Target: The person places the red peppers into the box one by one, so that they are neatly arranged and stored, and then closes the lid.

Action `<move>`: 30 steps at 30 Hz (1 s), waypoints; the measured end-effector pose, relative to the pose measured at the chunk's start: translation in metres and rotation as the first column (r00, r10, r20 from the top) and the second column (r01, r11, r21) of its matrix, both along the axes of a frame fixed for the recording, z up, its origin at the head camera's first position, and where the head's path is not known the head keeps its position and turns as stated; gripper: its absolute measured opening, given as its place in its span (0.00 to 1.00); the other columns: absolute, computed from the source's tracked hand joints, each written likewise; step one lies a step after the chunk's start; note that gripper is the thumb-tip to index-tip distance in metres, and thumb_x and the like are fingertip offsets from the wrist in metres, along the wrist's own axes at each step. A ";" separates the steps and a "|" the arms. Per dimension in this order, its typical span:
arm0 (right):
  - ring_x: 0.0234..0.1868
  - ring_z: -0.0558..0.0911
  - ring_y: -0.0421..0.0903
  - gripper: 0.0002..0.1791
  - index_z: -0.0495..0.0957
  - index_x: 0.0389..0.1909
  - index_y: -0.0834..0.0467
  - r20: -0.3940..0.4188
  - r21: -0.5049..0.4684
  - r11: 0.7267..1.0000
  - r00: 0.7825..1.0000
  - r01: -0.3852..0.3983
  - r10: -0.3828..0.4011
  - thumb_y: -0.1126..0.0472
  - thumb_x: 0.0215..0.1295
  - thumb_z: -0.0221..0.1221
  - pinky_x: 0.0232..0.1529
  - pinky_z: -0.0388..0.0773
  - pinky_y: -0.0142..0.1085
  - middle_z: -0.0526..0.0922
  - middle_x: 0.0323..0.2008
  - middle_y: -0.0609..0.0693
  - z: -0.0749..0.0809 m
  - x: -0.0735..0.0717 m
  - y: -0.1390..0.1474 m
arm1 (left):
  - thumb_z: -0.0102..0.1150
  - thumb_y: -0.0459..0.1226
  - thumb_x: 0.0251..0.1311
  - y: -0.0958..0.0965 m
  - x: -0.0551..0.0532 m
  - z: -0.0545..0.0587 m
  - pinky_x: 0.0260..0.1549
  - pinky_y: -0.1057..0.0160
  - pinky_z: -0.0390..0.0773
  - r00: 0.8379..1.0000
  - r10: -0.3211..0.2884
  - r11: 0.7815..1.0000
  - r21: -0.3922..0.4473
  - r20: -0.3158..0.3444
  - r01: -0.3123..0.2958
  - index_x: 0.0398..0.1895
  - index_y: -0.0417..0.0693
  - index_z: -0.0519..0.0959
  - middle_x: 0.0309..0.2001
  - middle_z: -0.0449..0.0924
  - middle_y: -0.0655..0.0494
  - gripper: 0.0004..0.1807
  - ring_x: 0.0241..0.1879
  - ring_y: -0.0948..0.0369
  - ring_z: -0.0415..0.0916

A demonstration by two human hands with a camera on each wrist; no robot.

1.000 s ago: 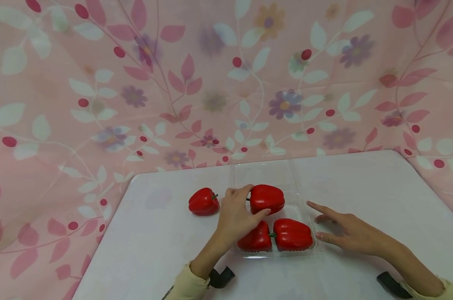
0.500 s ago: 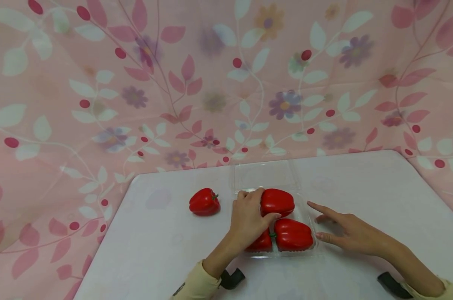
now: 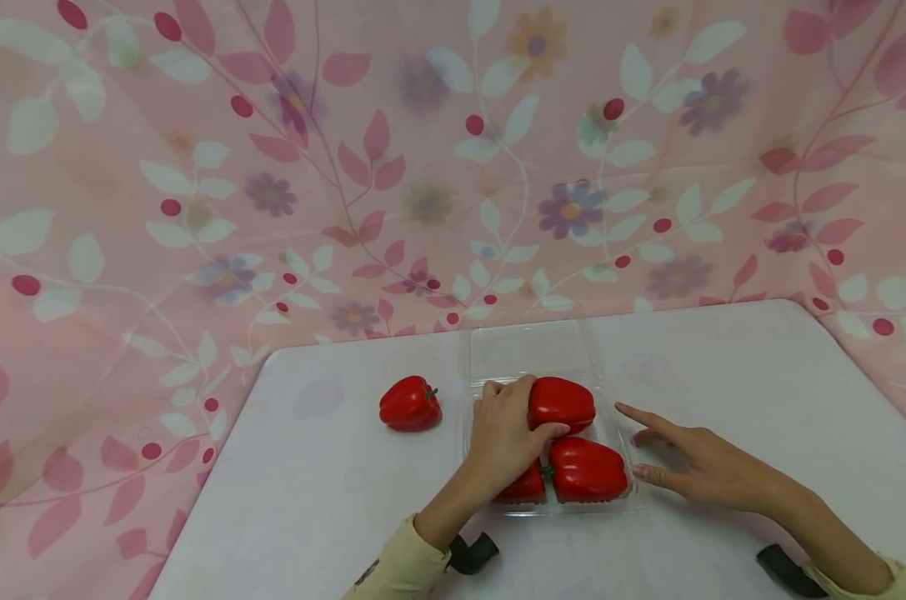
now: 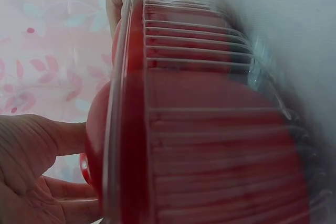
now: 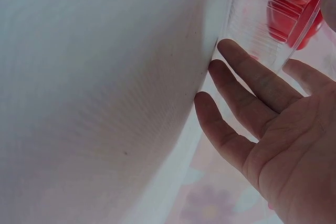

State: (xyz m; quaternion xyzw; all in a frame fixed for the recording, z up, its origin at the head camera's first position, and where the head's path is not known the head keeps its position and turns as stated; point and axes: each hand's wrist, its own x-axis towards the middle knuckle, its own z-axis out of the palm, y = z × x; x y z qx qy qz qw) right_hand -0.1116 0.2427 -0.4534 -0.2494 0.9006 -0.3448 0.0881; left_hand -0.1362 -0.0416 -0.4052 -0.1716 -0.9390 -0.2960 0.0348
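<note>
My left hand (image 3: 501,433) grips a red bell pepper (image 3: 563,404) from its left side, thumb in front and fingers behind. The pepper sits low in the rear of a clear plastic clamshell box (image 3: 608,421). In front of it lie two more red peppers: a right one (image 3: 589,471) in plain sight, and a left one (image 3: 526,487) partly hidden by my left hand. Beside the box's right edge, my right hand (image 3: 700,468) rests with fingers loosely extended, holding nothing. The right wrist view shows those fingers (image 5: 231,137) close to the box's ribbed wall.
Another red bell pepper (image 3: 410,405) lies on the white table (image 3: 317,467), left of the box. Behind the box, its transparent lid (image 3: 528,350) lies folded back. A pink floral cloth (image 3: 437,208) hangs behind the table's far edge.
My left hand has carried the pepper rightward and slightly down into the rear of the box, covering more of the front-left pepper. My right hand has stayed in place.
</note>
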 end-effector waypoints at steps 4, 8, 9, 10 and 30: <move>0.56 0.79 0.60 0.44 0.56 0.76 0.45 0.002 0.000 1.000 1.000 0.001 -0.001 0.41 0.62 0.64 0.45 0.72 0.69 0.82 0.53 0.49 0.001 0.000 0.000 | 0.72 0.51 0.52 0.003 0.000 0.000 0.39 0.60 0.69 1.000 0.010 1.000 -0.003 0.000 -0.010 0.59 0.52 0.72 0.47 0.81 0.58 0.33 0.46 0.61 0.66; 0.56 0.78 0.60 0.44 0.56 0.76 0.45 0.001 0.005 1.000 1.000 0.006 -0.006 0.41 0.61 0.64 0.45 0.72 0.69 0.82 0.53 0.50 0.001 0.000 0.000 | 0.73 0.50 0.52 0.007 0.001 0.002 0.40 0.58 0.68 1.000 0.013 1.000 0.009 0.002 -0.013 0.59 0.52 0.73 0.48 0.81 0.58 0.33 0.47 0.60 0.66; 0.56 0.78 0.60 0.44 0.56 0.76 0.44 0.003 0.005 1.000 1.000 0.005 -0.005 0.41 0.61 0.64 0.45 0.72 0.69 0.82 0.53 0.50 0.001 0.000 0.000 | 0.73 0.50 0.52 0.007 0.001 0.002 0.40 0.58 0.68 1.000 0.013 1.000 0.010 0.004 -0.013 0.60 0.52 0.73 0.48 0.81 0.58 0.33 0.48 0.60 0.66; 0.56 0.78 0.60 0.44 0.56 0.76 0.44 0.005 0.005 1.000 1.000 0.005 -0.005 0.41 0.61 0.64 0.45 0.72 0.69 0.82 0.53 0.50 0.001 0.000 0.000 | 0.73 0.50 0.52 0.008 0.002 0.003 0.41 0.58 0.67 1.000 0.012 1.000 0.010 0.003 -0.012 0.60 0.52 0.73 0.48 0.81 0.58 0.33 0.48 0.60 0.65; 0.56 0.79 0.60 0.44 0.56 0.76 0.44 -0.003 0.002 1.000 1.000 0.004 -0.004 0.41 0.62 0.64 0.46 0.73 0.68 0.82 0.53 0.50 0.000 0.001 0.000 | 0.63 0.50 0.62 -0.003 0.000 0.003 0.41 0.60 0.67 0.999 -0.052 0.991 -0.124 -0.014 0.050 0.67 0.51 0.71 0.56 0.77 0.54 0.31 0.50 0.58 0.65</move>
